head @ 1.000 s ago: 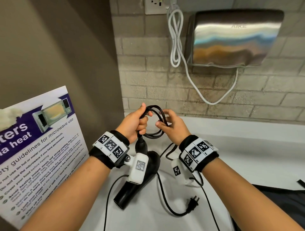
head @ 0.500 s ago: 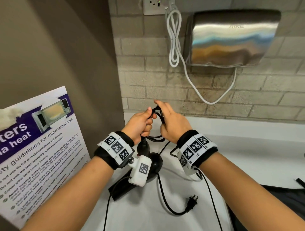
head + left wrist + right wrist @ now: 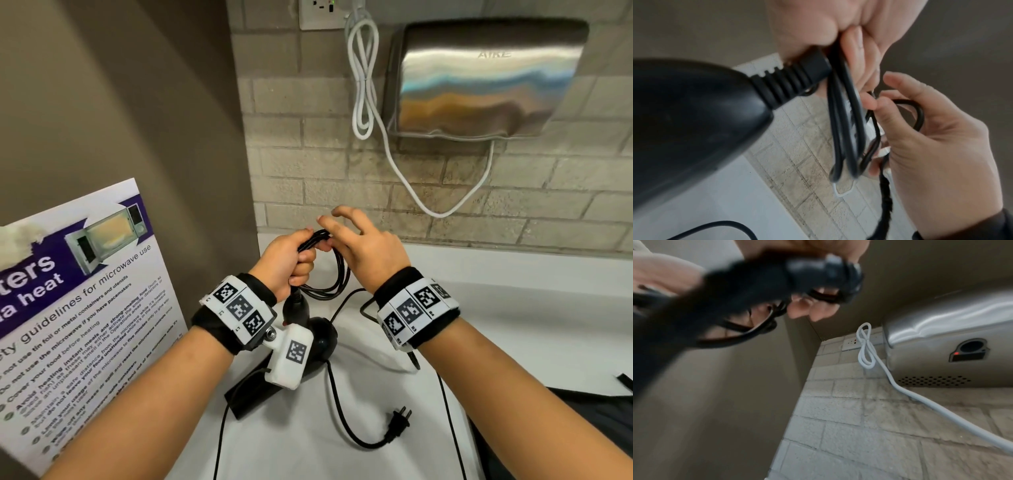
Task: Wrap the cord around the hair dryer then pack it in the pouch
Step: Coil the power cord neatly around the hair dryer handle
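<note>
Left hand (image 3: 291,260) at the middle of the head view, fingers curled tight round a bunch of black cord (image 3: 337,274) loops, thumb pressed on top of the strands. Right hand (image 3: 366,250) just beside it, touching the same bunch near the thumb, with the other fingers (image 3: 346,214) spread and lifted toward the brick wall; from the left wrist view, a loop of cord running inside the loosely curled right palm, though not possible to tell how firmly held. Below the left fist, hanging from the cord's ribbed collar, the black hair dryer (image 3: 318,337), its long end down on the white counter (image 3: 513,308) toward lower left, partly hidden by the wrist camera. Loose cord trailing across the counter to the plug (image 3: 399,423) lying lower center. At the lower right edge, a dark fabric thing, perhaps the pouch (image 3: 609,425), only partly in frame. On the wall at upper right, a steel hand dryer (image 3: 486,78) with a white cable (image 3: 363,78); at far left, a microwave poster (image 3: 78,298).
</note>
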